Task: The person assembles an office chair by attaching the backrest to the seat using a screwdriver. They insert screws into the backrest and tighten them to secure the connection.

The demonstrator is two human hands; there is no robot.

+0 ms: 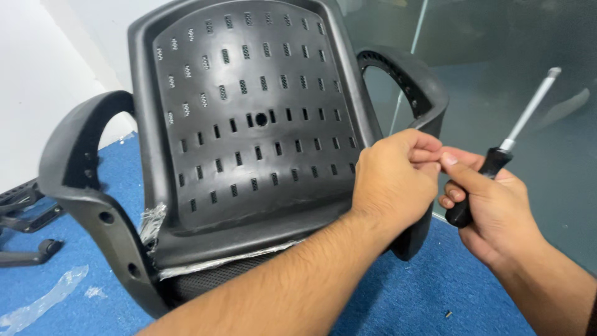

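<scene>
Two hands [435, 180] meet beside the chair seat [249, 124], right gripping a screwdriver [497, 158]

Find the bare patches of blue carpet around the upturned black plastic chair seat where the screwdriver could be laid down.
Bare blue carpet lies right of the black plastic chair seat, bordered by the right armrest and a small screw. The left side is crowded: clear plastic scraps and black chair base parts.

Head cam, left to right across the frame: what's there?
Plastic wrap scrap on the blue carpet → left armrest → perforated black seat pan → left hand → right hand gripping the screwdriver, shaft pointing up-right.
</scene>
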